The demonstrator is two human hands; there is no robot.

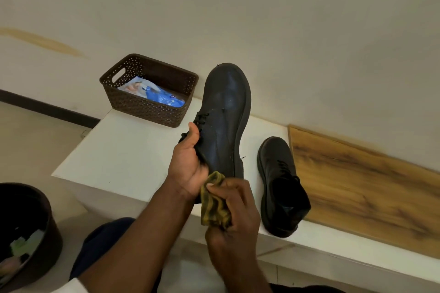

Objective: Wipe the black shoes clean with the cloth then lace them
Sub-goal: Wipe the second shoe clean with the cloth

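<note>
The left hand (pixel 188 166) holds one black shoe (pixel 226 114) up off the white counter (pixel 123 154), toe pointing away toward the wall, its fingers wrapped round the ankle opening with the thumb lying along the laced edge. The right hand (pixel 234 207) sits just below and beside it, fingers bunched tight on a crumpled yellow-green cloth (pixel 213 200) — the cloth meets the shoe at the heel end, close against the left palm. The second black shoe (pixel 281 185) stands on the counter to the right, well apart from the hands, its laces showing down the front and its toe toward the wall. Beside it a wooden board (pixel 364 181) leans along the wall. At the far left corner of the counter sits a brown woven basket (pixel 147 107) with a blue-and-white packet (pixel 154 94) inside (what the packet is, I can't make out). Down on the floor at the left stands a dark round bin (pixel 45 226) holding scraps.
</note>
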